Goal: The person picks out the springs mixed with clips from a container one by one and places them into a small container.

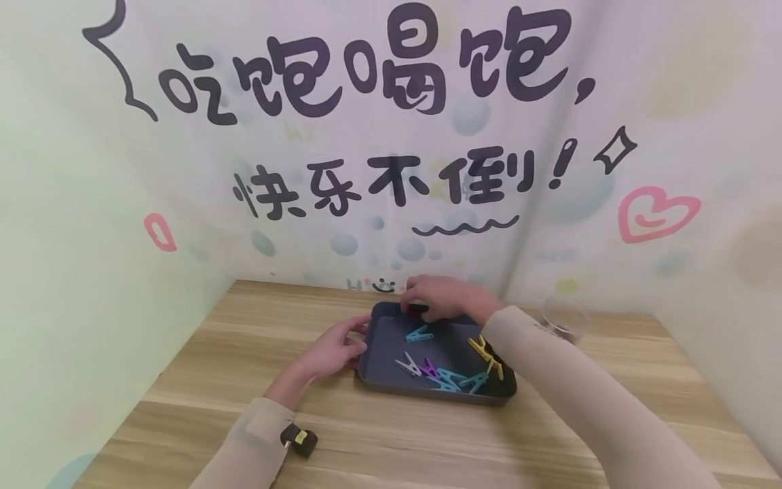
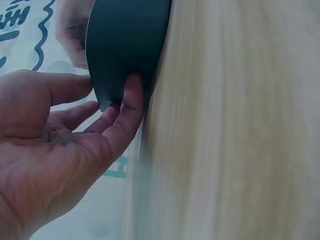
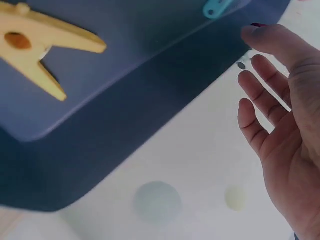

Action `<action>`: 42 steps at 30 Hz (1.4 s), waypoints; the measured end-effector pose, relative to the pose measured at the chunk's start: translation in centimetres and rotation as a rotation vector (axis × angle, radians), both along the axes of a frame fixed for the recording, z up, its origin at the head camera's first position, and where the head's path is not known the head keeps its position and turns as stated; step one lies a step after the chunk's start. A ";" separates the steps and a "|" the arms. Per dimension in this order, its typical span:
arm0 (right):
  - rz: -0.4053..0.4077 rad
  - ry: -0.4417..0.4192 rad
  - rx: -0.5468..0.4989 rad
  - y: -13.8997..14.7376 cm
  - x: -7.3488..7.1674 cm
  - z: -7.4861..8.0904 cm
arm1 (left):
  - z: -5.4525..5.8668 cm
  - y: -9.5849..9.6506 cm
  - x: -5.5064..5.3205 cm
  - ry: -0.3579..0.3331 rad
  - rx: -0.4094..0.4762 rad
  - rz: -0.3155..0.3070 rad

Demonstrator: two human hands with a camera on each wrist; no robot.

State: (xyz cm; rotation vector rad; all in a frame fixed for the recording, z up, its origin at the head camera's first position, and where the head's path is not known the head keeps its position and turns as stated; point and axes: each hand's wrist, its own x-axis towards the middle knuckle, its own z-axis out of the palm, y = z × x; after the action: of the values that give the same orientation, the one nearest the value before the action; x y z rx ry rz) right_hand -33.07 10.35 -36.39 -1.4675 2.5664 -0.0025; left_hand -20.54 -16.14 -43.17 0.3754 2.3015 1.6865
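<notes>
A dark blue-grey tray (image 1: 427, 396) holds several clothespins: teal ones (image 1: 444, 384), a lone teal clothespin (image 1: 418, 334), a white one (image 1: 408, 365), a purple one (image 1: 430, 369) and yellow ones (image 1: 479, 348). My left hand (image 1: 334, 350) grips the tray's left end, fingers bent against its outer wall and rim. At the far left corner, my right hand (image 1: 441, 297) reaches over the rim. Its thumb and a fingertip pinch a small dark red thing (image 3: 258, 24), mostly hidden by the thumb. A yellow clothespin (image 3: 47, 37) looms close in the right wrist view.
A clear plastic cup (image 1: 565, 319) stands right of the tray, partly behind my right sleeve. The wood-grain table (image 1: 391, 448) meets a printed wall sheet (image 1: 342, 258) just behind the tray. A small black device (image 1: 299, 440) is on my left wrist.
</notes>
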 end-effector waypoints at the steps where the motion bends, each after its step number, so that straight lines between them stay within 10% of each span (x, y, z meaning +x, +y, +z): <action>1: -0.003 -0.014 -0.011 0.1 0.1 0.2 | 0.0 0.0 0.0 0.001 -0.001 -0.002; 22: -0.039 -0.172 -0.236 3.1 2.4 3.0 | 0.3 -0.1 0.0 -0.006 0.005 -0.002; 42: -0.060 -0.118 -0.352 8.1 4.6 5.5 | 0.4 0.0 0.1 0.001 -0.010 -0.020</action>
State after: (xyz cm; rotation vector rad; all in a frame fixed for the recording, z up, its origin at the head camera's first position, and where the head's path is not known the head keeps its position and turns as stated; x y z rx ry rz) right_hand -28.51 18.41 -30.91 -1.4454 2.6060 -0.5585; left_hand -20.45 -16.17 -42.82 0.3953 2.2984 1.6653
